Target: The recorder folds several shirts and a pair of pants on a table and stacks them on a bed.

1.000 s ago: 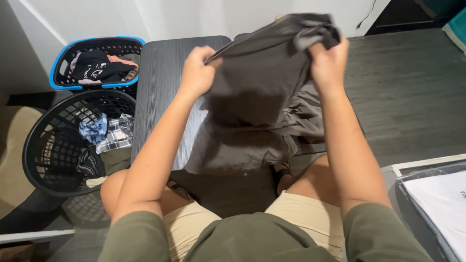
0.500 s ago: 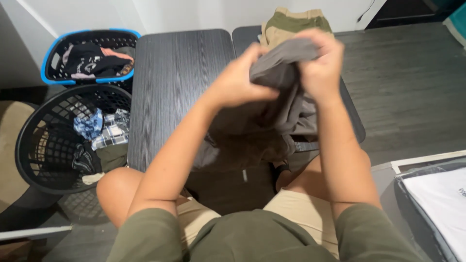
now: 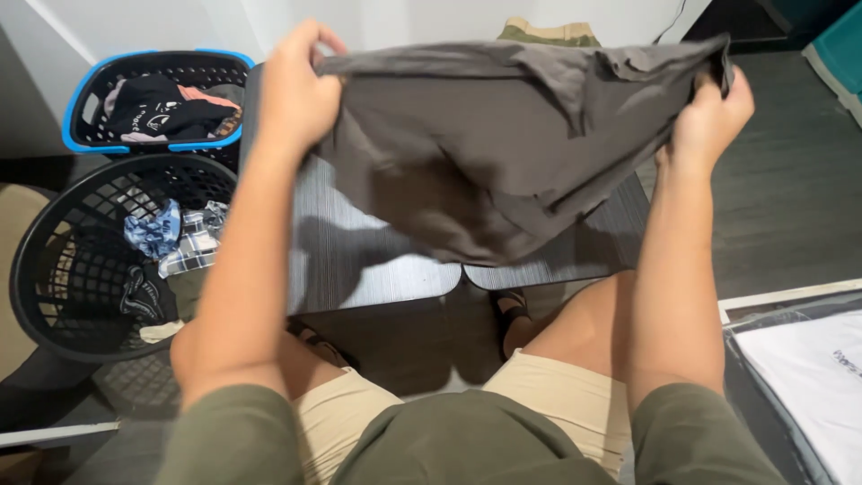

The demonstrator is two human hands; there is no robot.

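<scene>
I hold a dark grey garment (image 3: pixel 503 153) stretched out wide above the two dark tables (image 3: pixel 359 260). My left hand (image 3: pixel 296 90) grips its upper left edge, and my right hand (image 3: pixel 709 121) grips its upper right corner. The cloth hangs down between my hands and hides most of the table tops. A folded olive and tan garment (image 3: pixel 543 31) shows at the far edge, just above the grey cloth.
A round black laundry basket (image 3: pixel 54 269) with several clothes stands at the left. Behind it is a blue-rimmed basket (image 3: pixel 81 117) with dark clothes. A white sheet in a dark tray (image 3: pixel 808 368) lies at the lower right. Dark wood floor lies to the right.
My hands were bunched close together on the grey garment half a second ago. They have moved apart and up, spreading the garment out wide.
</scene>
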